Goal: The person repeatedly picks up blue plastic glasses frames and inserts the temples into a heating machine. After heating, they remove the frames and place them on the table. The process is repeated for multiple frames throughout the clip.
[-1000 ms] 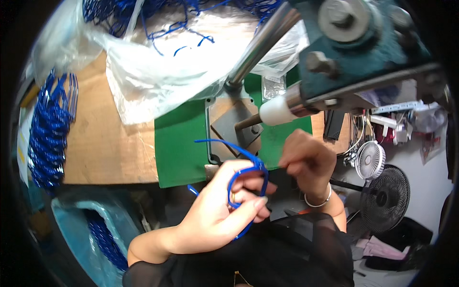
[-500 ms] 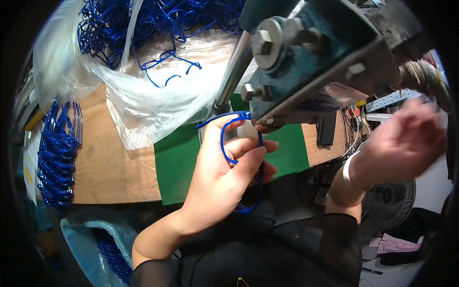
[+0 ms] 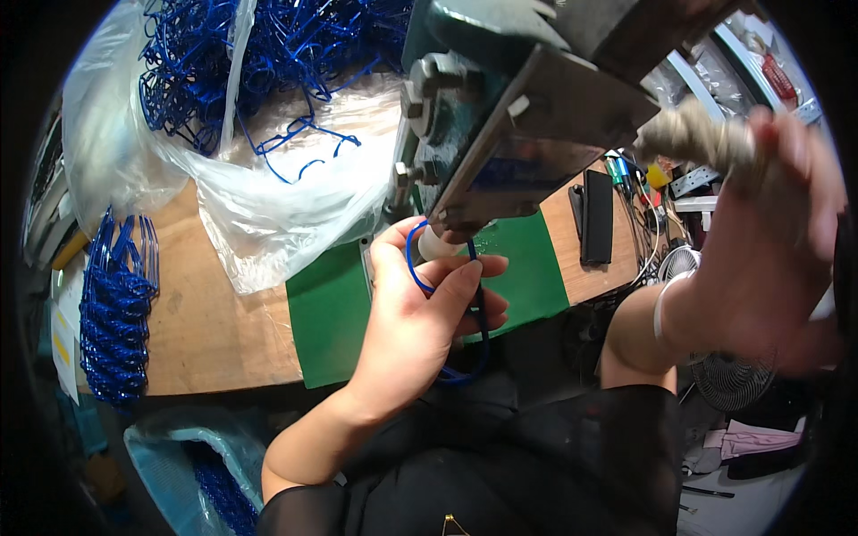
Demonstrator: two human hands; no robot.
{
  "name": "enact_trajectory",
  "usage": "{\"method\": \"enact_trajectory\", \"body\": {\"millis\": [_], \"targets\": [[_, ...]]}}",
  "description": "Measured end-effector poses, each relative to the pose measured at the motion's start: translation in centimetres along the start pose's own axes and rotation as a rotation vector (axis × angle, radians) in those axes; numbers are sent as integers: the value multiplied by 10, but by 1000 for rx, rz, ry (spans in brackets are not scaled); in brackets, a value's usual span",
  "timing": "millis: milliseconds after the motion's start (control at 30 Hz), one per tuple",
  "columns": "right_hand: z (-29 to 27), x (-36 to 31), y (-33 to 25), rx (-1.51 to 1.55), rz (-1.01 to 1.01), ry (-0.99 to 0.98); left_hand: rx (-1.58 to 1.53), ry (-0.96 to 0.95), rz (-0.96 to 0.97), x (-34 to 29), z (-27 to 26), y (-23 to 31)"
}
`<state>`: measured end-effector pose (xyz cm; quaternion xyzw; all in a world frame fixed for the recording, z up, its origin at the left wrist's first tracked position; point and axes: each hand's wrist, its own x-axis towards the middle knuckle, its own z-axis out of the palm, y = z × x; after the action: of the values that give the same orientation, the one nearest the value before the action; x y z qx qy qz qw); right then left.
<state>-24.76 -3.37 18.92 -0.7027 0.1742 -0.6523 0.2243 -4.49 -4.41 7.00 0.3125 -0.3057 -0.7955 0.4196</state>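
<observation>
A blue eyeglass frame (image 3: pixel 412 257) is in my left hand (image 3: pixel 413 299), pinched between thumb and fingers under the head of a metal press (image 3: pixel 527 161). One rim loops over the fingers; another part hangs below the hand. The frame's upper end meets the underside of the press head, beside a white cylindrical piece (image 3: pixel 436 244). My right hand (image 3: pixel 760 259), blurred by motion, is raised at the right. Its fingertips are at the end of the cloth-wrapped handle (image 3: pixel 693 134); the blur hides how they are closed.
A tangled heap of blue frames (image 3: pixel 268 62) lies on clear plastic sheeting (image 3: pixel 295 214). Stacked blue frames (image 3: pixel 118 322) stand at the left table edge. A green mat (image 3: pixel 326 330) covers the table's front. A black case (image 3: pixel 596 219), cables and a fan (image 3: pixel 735 380) are at the right.
The press head has shifted left and its handle has swung inward. My right hand has risen to the handle's end. My left hand stays under the head, holding the eyeglass frame.
</observation>
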Motion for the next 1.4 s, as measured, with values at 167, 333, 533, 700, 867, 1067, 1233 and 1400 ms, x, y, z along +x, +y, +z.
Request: {"method": "enact_trajectory", "body": {"millis": [167, 333, 533, 700, 867, 1067, 1233, 1400], "targets": [[15, -23, -7, -9, -15, -56, 71, 8, 45, 2, 2, -7], [34, -44, 8, -71, -50, -209, 113, 12, 111, 3, 6, -9], [34, 14, -3, 141, 2, 153, 75, -65, 13, 5, -10, 2], [-4, -63, 45, -405, -151, 162, -19, -132, 50, -11, -35, 9], [15, -197, 115, -882, 664, -346, -106, -109, -22, -25, -49, 13], [31, -214, 131, -1085, 595, -540, 148, -43, 68, -23, -78, 10], [28, -241, 133, -1107, 563, -455, 1430, 426, 166, -22, -206, 5], [26, -247, 137, -1077, 574, -393, 1731, 433, 572, 1, -193, 22]]}}
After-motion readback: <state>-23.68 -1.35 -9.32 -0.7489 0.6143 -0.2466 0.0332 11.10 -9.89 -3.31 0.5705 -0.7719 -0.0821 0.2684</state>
